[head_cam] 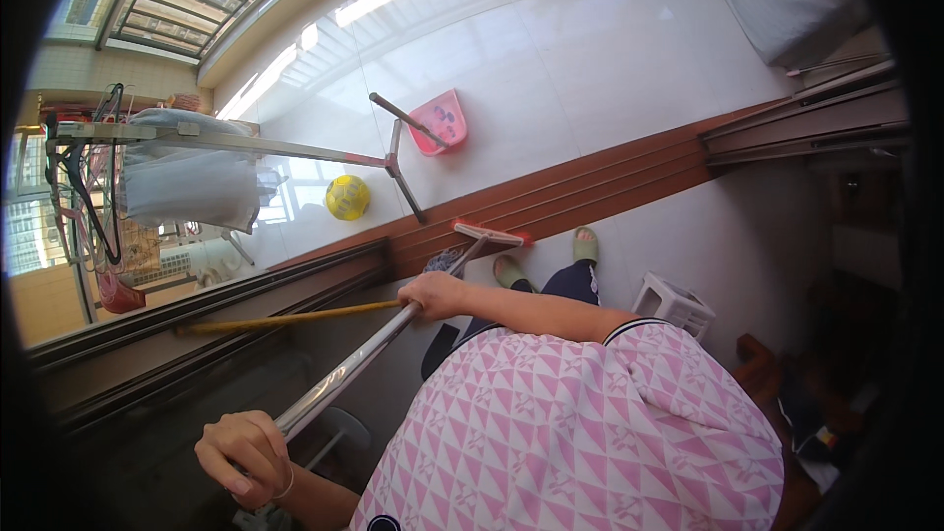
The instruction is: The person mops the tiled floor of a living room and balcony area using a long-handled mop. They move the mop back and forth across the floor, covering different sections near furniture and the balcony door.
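A broom with a shiny metal pole (346, 376) slants across in front of me, down to its pale head (490, 234) with red bristles at the door threshold. Around the middle of the pole, my right hand (435, 295) is closed, that arm reaching across my body. My left hand (247, 457) grips the pole's upper end at lower left. Behind my right hand passes a yellow pole (295, 318); whether the hand touches it cannot be told. Grey mop strands (442, 260) show beside the broom's pole, partly hidden. My feet in green slippers (585, 245) stand close to the broom head.
Brown sliding-door tracks (590, 177) cross the floor. Beyond them are a pink dustpan (452, 118) with an upright handle, a yellow ball (346, 198) and a metal drying rack (295, 153) with hangers and cloth. A white plastic stool (675, 304) stands right of my feet.
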`<move>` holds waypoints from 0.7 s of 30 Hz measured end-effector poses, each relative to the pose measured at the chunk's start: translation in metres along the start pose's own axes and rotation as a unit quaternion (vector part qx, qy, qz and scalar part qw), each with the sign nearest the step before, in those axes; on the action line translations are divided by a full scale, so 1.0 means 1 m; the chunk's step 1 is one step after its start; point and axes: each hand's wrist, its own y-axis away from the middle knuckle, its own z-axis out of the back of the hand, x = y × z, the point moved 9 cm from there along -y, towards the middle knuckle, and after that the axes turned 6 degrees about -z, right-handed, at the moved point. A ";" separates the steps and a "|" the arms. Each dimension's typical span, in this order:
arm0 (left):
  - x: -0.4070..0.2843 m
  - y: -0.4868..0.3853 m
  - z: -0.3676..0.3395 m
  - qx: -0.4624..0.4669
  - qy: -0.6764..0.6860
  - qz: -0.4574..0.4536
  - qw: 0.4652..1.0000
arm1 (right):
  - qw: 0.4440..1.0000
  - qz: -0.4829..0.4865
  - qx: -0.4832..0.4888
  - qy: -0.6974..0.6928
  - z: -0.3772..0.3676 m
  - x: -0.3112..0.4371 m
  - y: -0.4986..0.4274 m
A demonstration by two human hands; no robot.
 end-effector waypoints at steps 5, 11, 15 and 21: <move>0.039 0.041 0.042 -0.048 -0.022 0.028 0.998 | 0.994 -0.055 -0.037 0.085 0.023 -0.042 0.006; 0.035 0.102 0.096 -0.133 -0.007 0.043 0.990 | 0.990 -0.069 -0.065 0.103 0.018 -0.034 0.013; 0.019 0.132 0.127 -0.222 0.005 0.044 0.974 | 0.989 -0.043 -0.069 0.123 0.017 -0.002 0.002; -0.058 0.107 0.130 -0.164 0.004 -0.011 0.986 | 0.992 0.055 -0.077 0.081 0.009 0.062 -0.043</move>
